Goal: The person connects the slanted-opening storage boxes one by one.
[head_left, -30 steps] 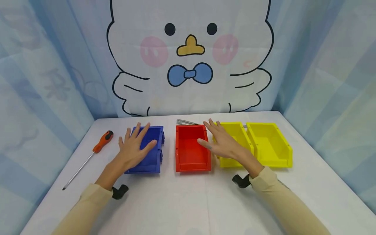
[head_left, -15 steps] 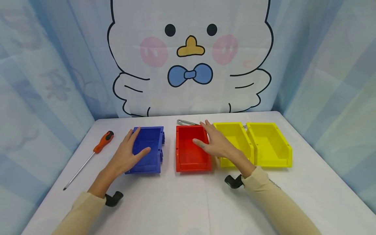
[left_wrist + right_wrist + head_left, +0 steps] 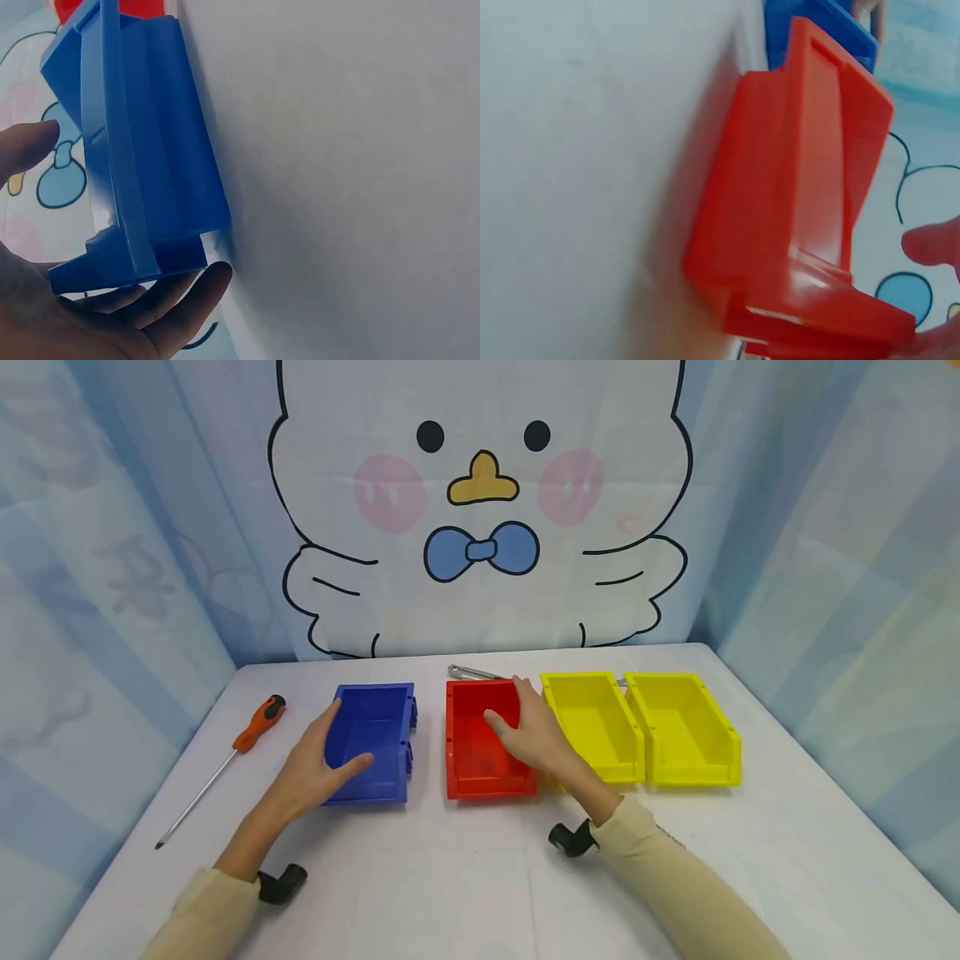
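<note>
My left hand (image 3: 307,777) is at the left side of a blue plastic bin (image 3: 384,727). Its fingers (image 3: 176,319) lie along the bin's outer left wall, while the thumb stands apart over the inside. Beside it is a red bin (image 3: 468,735), at whose right wall my right hand (image 3: 538,739) rests its fingers. That thumb (image 3: 498,722) points across the red bin's inside, away from its walls. Both bins stand on the table, and nothing shows inside them. In the right wrist view most of the right hand is out of frame.
Two yellow bins (image 3: 592,727) stand side by side to the right of the red one. A silver metal tool (image 3: 471,672) lies behind the red bin, partly hidden. At the left lies a screwdriver (image 3: 260,724) with an orange-and-black handle. Printed curtains (image 3: 112,568) enclose the table.
Both hands have come down from above the bins: the left back and leftward to the blue bin's left side, the right leftward to the red bin's right wall. The bins stay in place.
</note>
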A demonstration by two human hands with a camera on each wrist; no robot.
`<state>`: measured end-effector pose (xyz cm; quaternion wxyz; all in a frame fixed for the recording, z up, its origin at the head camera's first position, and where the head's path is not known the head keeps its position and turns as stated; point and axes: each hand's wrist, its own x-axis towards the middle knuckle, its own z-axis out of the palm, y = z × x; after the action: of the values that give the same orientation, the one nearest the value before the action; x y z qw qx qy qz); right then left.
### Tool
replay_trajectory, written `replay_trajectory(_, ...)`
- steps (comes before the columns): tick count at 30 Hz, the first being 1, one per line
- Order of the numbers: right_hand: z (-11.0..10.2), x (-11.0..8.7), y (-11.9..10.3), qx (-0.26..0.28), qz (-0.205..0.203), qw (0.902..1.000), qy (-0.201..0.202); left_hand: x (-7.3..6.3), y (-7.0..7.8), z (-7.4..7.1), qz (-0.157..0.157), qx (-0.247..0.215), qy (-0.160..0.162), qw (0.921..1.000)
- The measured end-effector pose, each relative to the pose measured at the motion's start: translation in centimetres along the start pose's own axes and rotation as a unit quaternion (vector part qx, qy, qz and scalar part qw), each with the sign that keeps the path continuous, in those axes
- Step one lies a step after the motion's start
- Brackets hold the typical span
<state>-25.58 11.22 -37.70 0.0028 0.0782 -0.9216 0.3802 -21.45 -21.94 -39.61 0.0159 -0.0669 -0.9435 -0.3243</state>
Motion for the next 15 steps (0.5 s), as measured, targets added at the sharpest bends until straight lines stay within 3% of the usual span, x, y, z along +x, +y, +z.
replay_trajectory(9,1.8,-0.4,0.8,0.083,0.020,0.9950,0.053,0.0,-0.7,0.1,-0.034,-0.024,-0.019,0.9989)
replay_trajectory(15,2.4,-0.6,1.4,0.117,0.046,0.9908,0.049,0.0,-1.0,0.0,-0.046,-0.028,-0.037,0.9979)
